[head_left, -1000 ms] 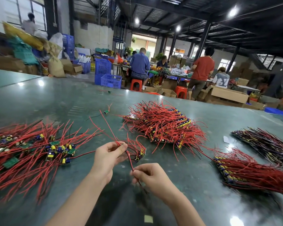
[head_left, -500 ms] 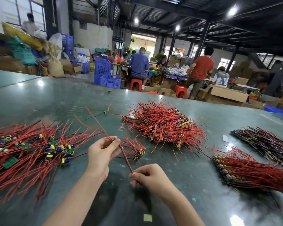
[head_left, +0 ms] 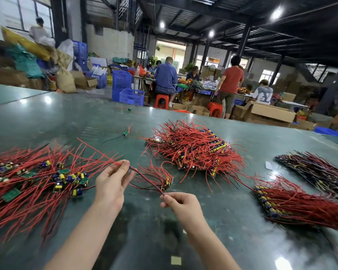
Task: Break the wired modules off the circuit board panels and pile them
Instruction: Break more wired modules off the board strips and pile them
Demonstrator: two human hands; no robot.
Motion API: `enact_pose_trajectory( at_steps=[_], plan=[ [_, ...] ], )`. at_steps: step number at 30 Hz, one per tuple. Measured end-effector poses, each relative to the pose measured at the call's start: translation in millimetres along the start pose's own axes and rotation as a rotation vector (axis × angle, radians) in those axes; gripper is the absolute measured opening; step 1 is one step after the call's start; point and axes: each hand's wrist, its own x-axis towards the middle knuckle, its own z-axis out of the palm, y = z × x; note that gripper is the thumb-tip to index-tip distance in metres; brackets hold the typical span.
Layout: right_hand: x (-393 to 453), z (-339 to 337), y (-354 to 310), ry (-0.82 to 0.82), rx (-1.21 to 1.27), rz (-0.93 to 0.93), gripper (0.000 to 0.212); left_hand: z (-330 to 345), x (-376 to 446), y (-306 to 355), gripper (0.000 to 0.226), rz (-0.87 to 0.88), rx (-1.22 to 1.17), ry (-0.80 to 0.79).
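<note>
My left hand [head_left: 111,180] pinches red wires near their middle, just above the green table [head_left: 203,221]. My right hand [head_left: 180,203] pinches the near end of the same red and black wire strand [head_left: 144,177]. A small panel piece with modules [head_left: 167,183] lies between and behind my hands. At the left is a loose pile of separated modules [head_left: 34,178] with red wires. A stack of unbroken panels [head_left: 195,148] sits at the centre back.
More wired panels lie at the right [head_left: 300,203] and far right [head_left: 316,170]. A single stray module [head_left: 125,133] lies on the table behind my hands. Across the aisle people work at tables among blue crates [head_left: 132,96] and cardboard boxes [head_left: 271,112].
Both hands have spread apart along the wires; the left has lifted slightly and the right has drawn toward me, stretching the strand between them.
</note>
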Motion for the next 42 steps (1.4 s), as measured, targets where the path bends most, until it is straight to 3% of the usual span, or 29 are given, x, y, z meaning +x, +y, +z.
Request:
enact_pose_trajectory(
  at_steps=[2,5,8,10,13,15,17,20,26,29,33,34,35,37,40,42],
  plan=[
    [0,1,1,-0.031,-0.155,-0.045,0.024,-1,1,2,0.016,0.015,0.033,0.008],
    [0,3,2,0.033,-0.193,-0.054,0.029,-2,0,3,0.017,0.054,0.074,-0.001],
    [1,-1,1,0.212,0.043,0.038,0.031,2,-5,-3,0.014,0.057,0.083,-0.040],
    [4,-4,1,0.305,0.234,0.114,0.022,6,-10,-9,0.012,0.041,0.088,-0.081],
    [6,-7,0,0.345,0.386,0.170,0.011,10,-16,-13,0.012,0.033,0.078,-0.095],
    [5,-10,0,0.272,0.299,0.142,0.016,8,-16,-10,0.012,0.040,0.060,-0.073],
    [5,-13,-1,0.094,0.163,0.116,0.018,3,-11,-1,0.014,0.041,0.047,-0.035],
    [5,-15,-1,-0.086,0.172,0.162,0.016,-7,2,15,0.028,0.052,0.063,0.031],
    [7,-21,-3,-0.020,0.147,0.148,0.024,-22,18,43,0.014,0.014,0.143,-0.048],
    [6,-20,-3,-0.024,0.124,0.143,0.023,-31,25,52,0.007,0.145,0.412,0.064],
    [5,-17,-3,-0.039,0.098,0.135,0.022,-46,31,61,0.027,0.611,1.315,0.402],
    [5,-17,-3,-0.034,0.094,0.127,0.022,-45,29,59,0.031,0.715,1.444,0.443],
    [5,-17,-2,-0.025,0.090,0.118,0.022,-40,25,55,0.033,0.806,1.497,0.403],
    [6,-18,-2,-0.004,0.081,0.106,0.022,-26,14,37,0.031,0.905,1.540,0.098],
    [7,-17,0,0.020,0.091,0.097,0.023,-15,-1,-12,0.036,0.784,1.681,-0.457],
    [8,-18,2,0.027,0.084,0.100,0.024,-19,-7,-41,0.053,0.659,1.859,-0.642]
  ],
)
